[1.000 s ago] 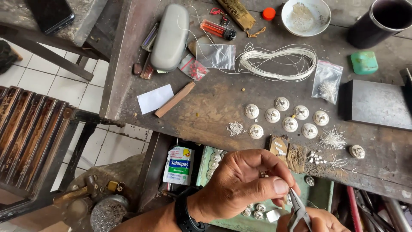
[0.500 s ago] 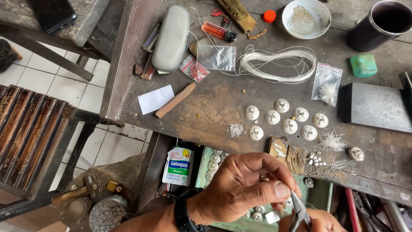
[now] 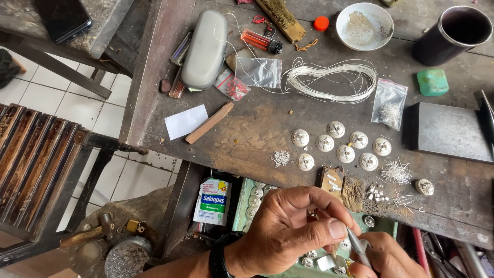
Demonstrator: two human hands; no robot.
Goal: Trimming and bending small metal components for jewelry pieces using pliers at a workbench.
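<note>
A: Fingers first. Our left hand (image 3: 296,229) has thumb and forefinger pinched shut on slim metal tweezers (image 3: 356,243); the other fingers curl loosely over them.

B: Right hand?

A: Our right hand (image 3: 383,257) sits low at the bottom edge, mostly cut off. It touches the tweezer tips, fingers curled in. We cannot tell if it holds anything.

B: Where are the tweezers relative to the bench?

A: Off the front edge of the wooden workbench (image 3: 247,128), over a green tray (image 3: 242,203) below it. The tray holds small round silver pieces (image 3: 256,192).

B: Just beyond the hands?

A: On the bench edge: a small wooden block (image 3: 332,178), a dark scorched patch with tiny silver bits (image 3: 377,193), and a scatter of thin wire pins (image 3: 395,171). Behind those, seven round silver domes (image 3: 337,143) in a loose cluster, plus one apart to the right (image 3: 424,186).

B: Further out?

A: A coil of white wire (image 3: 329,80), clear plastic bags (image 3: 389,103), a grey case (image 3: 205,49), a red lighter (image 3: 260,40), a white bowl (image 3: 365,25) with powder, a dark cup (image 3: 453,33), a dark metal block (image 3: 447,131). Left of the tray, a green-and-white packet (image 3: 212,202). There's a black watch (image 3: 218,255) on our left wrist.
</note>
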